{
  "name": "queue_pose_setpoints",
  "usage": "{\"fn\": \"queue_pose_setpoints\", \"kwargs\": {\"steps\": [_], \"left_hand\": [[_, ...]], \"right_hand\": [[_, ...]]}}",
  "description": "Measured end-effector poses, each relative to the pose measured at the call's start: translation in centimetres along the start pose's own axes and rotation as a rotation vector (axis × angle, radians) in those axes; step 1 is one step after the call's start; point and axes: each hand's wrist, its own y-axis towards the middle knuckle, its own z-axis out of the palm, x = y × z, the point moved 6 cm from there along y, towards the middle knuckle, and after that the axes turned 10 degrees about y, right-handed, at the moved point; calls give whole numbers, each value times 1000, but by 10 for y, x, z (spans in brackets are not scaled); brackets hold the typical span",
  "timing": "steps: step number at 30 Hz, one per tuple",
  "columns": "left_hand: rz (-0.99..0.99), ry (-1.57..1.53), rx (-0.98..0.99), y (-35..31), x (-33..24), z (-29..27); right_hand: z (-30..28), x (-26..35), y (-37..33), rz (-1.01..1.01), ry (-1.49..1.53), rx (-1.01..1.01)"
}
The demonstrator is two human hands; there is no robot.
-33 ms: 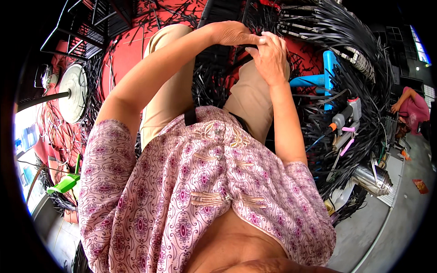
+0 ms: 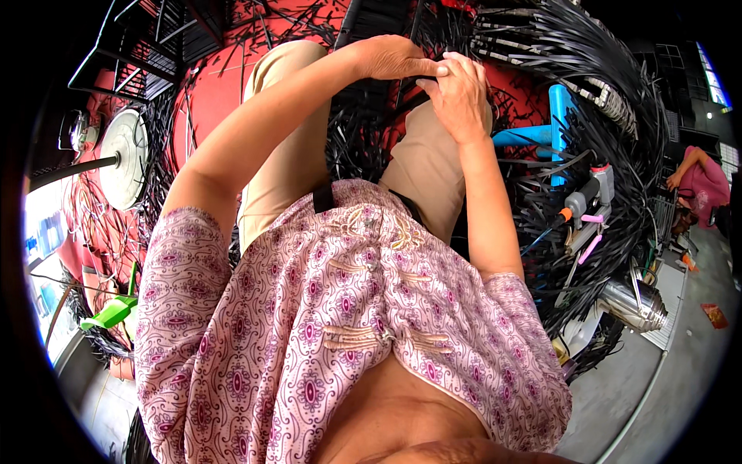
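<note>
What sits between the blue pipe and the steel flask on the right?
In the head view, between the blue pipe and the steel flask lies a tangle of black strips, with a grey tool with pink and orange parts resting on it.

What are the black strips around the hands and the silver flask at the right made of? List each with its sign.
Black strips: probably plastic or rubber; thin, matte, bending in loose heaps.
Silver flask: likely stainless steel; bright mirror-like glints on its ribbed body.
</note>
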Motion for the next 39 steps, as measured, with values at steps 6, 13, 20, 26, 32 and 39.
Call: {"fn": "queue_pose_setpoints", "kwargs": {"steps": [6, 13, 20, 26, 32, 39], "left_hand": [[129, 184, -170, -13, -9, -7], [-24, -145, 2, -7, -3, -3], [21, -189, -89, -10, -8, -7], [-28, -228, -75, -16, -22, -69], [-127, -309, -13, -33, -76, -157], [-89, -247, 7, -42, -105, -150]], "right_hand": [[4, -7, -1, -16, 65, -31], [2, -7, -2, -3, 122, -82], [-17, -6, -9, 118, 227, -216], [-120, -51, -72, 582, 303, -658], [-245, -134, -183, 971, -581, -400], [-239, -183, -257, 1461, -593, 74]]}}
